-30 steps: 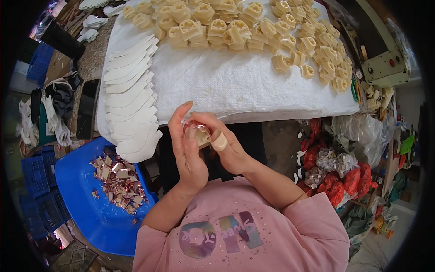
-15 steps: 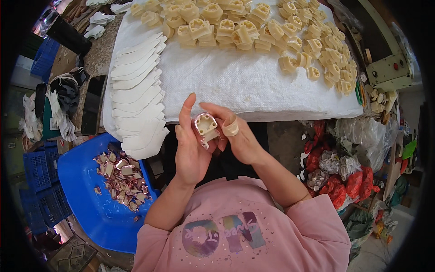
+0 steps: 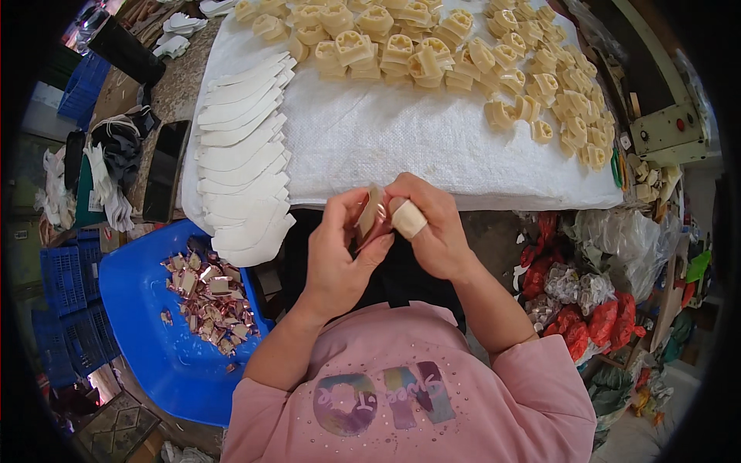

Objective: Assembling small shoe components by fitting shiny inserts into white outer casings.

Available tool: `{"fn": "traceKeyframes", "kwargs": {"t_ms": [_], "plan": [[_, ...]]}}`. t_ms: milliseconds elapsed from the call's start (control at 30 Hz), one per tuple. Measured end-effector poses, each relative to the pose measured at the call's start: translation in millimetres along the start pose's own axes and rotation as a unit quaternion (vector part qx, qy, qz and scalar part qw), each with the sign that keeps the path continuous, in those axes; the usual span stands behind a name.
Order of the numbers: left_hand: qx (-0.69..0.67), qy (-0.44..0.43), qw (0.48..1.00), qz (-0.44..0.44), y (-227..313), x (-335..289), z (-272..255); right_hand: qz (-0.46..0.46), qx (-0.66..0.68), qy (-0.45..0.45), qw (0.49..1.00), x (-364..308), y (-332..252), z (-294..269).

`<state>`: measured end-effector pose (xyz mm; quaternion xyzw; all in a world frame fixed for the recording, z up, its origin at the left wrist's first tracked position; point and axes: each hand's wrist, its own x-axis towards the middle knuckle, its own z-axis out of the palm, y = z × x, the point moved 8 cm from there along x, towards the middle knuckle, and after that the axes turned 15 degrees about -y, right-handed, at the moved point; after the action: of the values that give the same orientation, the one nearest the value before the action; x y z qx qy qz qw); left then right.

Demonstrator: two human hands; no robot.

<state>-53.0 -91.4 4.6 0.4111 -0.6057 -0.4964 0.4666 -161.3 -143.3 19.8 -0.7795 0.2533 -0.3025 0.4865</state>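
Note:
A cream shoe heel wrapped in shiny pink metallic covering is held upright between my two hands, in front of the table edge. My left hand grips its left side, with the fingers behind and the thumb along its lower edge. On its right side my right hand presses in with curled fingers. Tan tape wraps my right thumb. Much of the heel is hidden by the fingers. Beyond my hands, many bare cream heels lie heaped on the white woven cover.
Curved white pieces overlap in a row at the table's left. Below them a blue basin contains pink metallic and cream pieces. A dark phone lies at the far left. Red plastic bags and clear bags sit right.
The heel has turned from showing its hollowed cream face to standing edge-on. My left fingers have folded around it, and my right hand has shifted right, its taped thumb now beside the heel.

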Motion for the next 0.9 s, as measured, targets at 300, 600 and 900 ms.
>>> {"fn": "traceKeyframes", "kwargs": {"t_ms": [300,600,900], "plan": [[0.182,0.007,0.983,0.037,23.1,-1.5,-6.5,0.055,0.322,-0.16,0.932,9.7,29.6,14.0],[0.259,0.042,0.964,0.049,29.9,-0.5,-6.8,0.064,0.242,-0.077,0.965,2.9,23.0,9.9],[0.269,0.147,0.947,0.093,24.0,-3.3,-2.0,0.093,0.122,-0.034,0.988,-2.9,22.0,16.8]]}}
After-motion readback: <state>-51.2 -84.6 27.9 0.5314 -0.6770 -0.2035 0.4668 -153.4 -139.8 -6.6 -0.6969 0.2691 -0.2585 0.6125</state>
